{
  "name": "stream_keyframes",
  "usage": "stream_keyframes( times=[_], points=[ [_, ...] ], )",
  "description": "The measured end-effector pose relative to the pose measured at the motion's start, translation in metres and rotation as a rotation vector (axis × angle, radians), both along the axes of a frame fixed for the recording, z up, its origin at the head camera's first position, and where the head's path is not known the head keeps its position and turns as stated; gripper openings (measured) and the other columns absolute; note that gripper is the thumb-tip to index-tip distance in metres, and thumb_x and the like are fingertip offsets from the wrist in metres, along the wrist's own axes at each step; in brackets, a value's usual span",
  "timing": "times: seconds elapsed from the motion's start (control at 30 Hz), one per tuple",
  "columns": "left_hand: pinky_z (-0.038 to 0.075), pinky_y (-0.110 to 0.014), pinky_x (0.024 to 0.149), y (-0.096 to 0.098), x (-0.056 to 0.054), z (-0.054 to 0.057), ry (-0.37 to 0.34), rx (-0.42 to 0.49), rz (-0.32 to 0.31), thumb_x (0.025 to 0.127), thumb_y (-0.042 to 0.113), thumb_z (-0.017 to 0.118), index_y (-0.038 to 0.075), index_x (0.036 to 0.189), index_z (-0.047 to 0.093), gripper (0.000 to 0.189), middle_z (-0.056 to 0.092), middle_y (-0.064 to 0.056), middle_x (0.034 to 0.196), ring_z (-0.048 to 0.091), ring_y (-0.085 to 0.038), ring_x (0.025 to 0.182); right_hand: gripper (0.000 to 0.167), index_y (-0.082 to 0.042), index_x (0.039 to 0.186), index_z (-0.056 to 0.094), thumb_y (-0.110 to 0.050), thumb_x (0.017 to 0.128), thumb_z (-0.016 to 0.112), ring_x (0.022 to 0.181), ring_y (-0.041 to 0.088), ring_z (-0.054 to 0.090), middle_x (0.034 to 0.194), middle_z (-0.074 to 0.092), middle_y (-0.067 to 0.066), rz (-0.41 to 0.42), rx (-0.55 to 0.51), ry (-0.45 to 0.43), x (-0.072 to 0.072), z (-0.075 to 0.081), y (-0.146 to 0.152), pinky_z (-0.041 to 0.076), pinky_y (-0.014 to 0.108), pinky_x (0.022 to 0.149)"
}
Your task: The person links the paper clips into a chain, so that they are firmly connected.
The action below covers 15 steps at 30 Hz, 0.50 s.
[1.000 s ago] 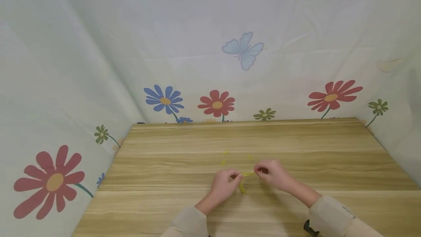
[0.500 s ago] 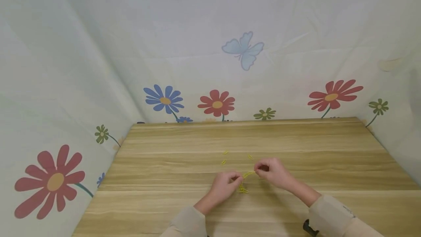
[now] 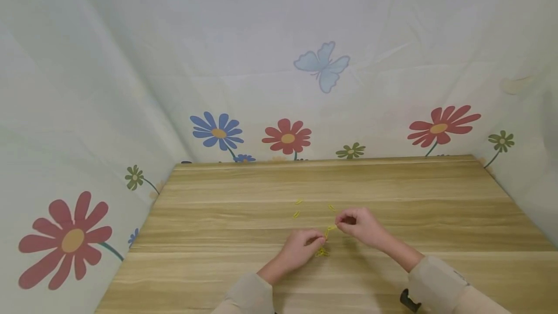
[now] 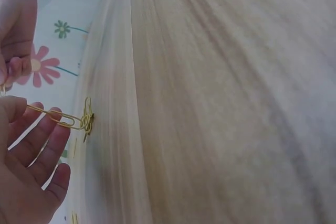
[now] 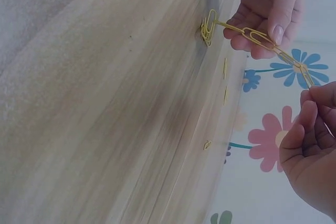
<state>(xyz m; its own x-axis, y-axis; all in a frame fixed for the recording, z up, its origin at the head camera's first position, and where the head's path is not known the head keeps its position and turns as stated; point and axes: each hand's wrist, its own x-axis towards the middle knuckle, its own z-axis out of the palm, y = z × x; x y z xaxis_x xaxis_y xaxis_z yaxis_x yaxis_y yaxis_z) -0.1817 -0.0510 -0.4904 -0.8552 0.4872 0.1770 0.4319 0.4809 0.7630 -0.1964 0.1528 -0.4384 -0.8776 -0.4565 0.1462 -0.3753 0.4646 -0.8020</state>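
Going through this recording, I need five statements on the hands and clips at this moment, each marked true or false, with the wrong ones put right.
1. The right hand pinches a chain of paper clips. True.
2. The left hand holds nothing. False: the left hand holds the chain between thumb and fingers.
3. Three loose paper clips lie on the table, apart from the chain. True.
4. The clips are bright red. False: they are yellow.
5. The backdrop is plain. False: the backdrop is printed with flowers and a blue butterfly.
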Motion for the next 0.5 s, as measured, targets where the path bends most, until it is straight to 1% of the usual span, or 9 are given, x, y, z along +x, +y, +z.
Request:
stream_keyframes(
  times=[0.17, 0.33, 0.5],
  points=[
    [0.046, -0.026, 0.084, -0.0002, 0.0003, 0.0021, -0.008, -0.024, 0.003, 0.090, 0.027, 0.049, 0.008, 0.099, 0.065, 0.027, 0.066, -0.003, 0.101, 0.060, -0.014, 0.097, 0.008, -0.002, 0.083, 0.065, -0.009, 0.082, 0.060, 0.064, 0.000, 0.049, 0.080, 0.064, 0.007, -0.004, 0.008, -0.006, -0.0006, 0.0014, -0.0004, 0.044, 0.019, 0.055],
    [0.047, -0.023, 0.081, 0.0005, 0.0000, 0.0031, -0.029, -0.053, 0.011, 0.089, 0.030, 0.049, 0.008, 0.107, 0.062, 0.031, 0.066, -0.003, 0.102, 0.060, -0.011, 0.093, 0.007, -0.003, 0.082, 0.065, -0.008, 0.082, 0.060, 0.064, 0.000, 0.049, 0.079, 0.064, 0.006, -0.003, 0.011, 0.000, -0.0018, 0.0010, -0.0016, 0.044, 0.019, 0.055],
    [0.047, -0.025, 0.081, 0.0021, 0.0004, 0.0049, -0.058, -0.026, 0.018, 0.089, 0.032, 0.050, 0.009, 0.114, 0.056, 0.035, 0.064, -0.004, 0.106, 0.060, -0.010, 0.093, 0.006, -0.003, 0.081, 0.064, -0.007, 0.081, 0.060, 0.063, 0.000, 0.048, 0.078, 0.064, 0.006, 0.002, 0.001, -0.007, -0.0021, 0.0003, -0.0024, 0.044, 0.018, 0.054]
  ],
)
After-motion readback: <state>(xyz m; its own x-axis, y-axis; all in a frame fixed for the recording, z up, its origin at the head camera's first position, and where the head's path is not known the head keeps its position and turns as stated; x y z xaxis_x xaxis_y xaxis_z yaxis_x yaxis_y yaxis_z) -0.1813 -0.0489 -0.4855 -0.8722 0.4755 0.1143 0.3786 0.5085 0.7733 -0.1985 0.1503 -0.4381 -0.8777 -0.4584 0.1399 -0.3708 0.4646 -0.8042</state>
